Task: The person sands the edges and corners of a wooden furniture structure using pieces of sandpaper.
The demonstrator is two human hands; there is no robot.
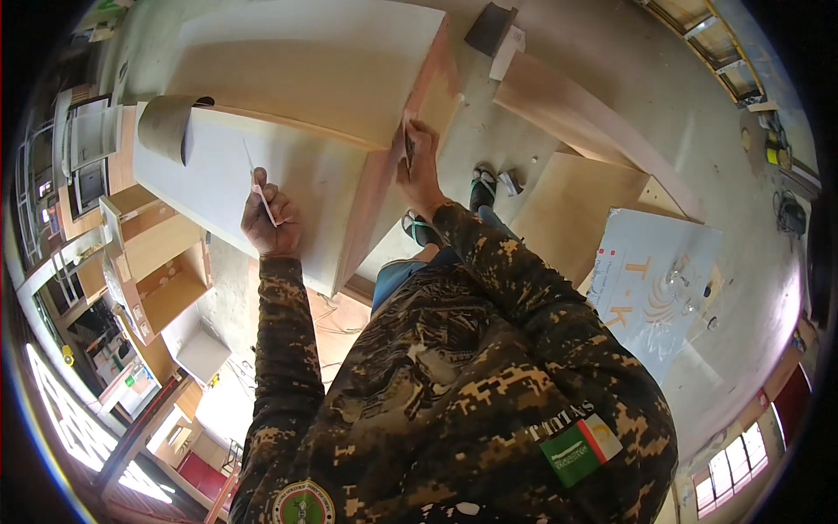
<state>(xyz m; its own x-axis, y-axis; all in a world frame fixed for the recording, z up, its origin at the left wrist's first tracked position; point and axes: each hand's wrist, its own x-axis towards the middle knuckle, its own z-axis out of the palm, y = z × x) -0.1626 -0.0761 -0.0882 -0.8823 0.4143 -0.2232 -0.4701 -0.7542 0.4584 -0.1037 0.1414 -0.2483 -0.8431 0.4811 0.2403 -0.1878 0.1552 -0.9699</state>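
Observation:
A large wooden box-like cabinet (367,188) with pale panels and bare wood edges lies in front of me. Over its white top panel, my left hand (272,218) is closed around a thin, flat strip-like tool (264,199), seen nearly edge-on; its exact kind is unclear. My right hand (421,170) is at the cabinet's right-hand corner, fingers bent against the wood edge. A small dark piece (408,148) shows between those fingers, too hidden to name. A curled brown-grey sheet, like sandpaper (166,124), rests at the panel's far left.
Wooden panels (594,122) and a flat white printed carton (650,288) lie to the right. Unfinished open cabinets (170,284) stand at left. My sandaled feet (482,188) are beside the cabinet, near a small block (511,182). A dark folded piece (491,28) lies farther off.

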